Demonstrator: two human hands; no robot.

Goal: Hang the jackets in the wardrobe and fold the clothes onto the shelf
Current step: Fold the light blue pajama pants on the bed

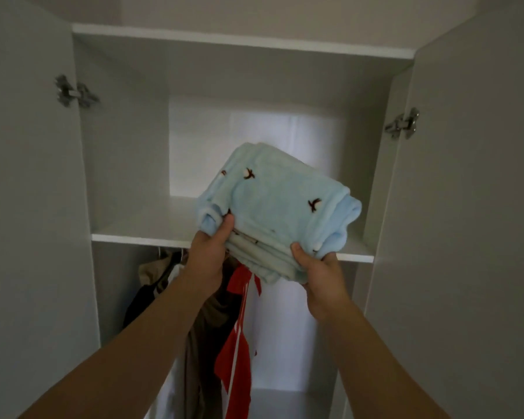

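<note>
Home bedroom storage: open white wardrobe, shelf, clothes hanging on rail below.

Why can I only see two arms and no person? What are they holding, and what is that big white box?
The camera sits on the person's head and looks forward and down, so you see only their arms. The left hand and right hand both grip a folded light blue fleece garment with small brown marks. The big white box is a wardrobe with its doors open. The fleece is held at the front edge of the white shelf, and I cannot tell whether it rests there. Below the shelf hang clothes: a red and white garment, a brown one and a black one.
</note>
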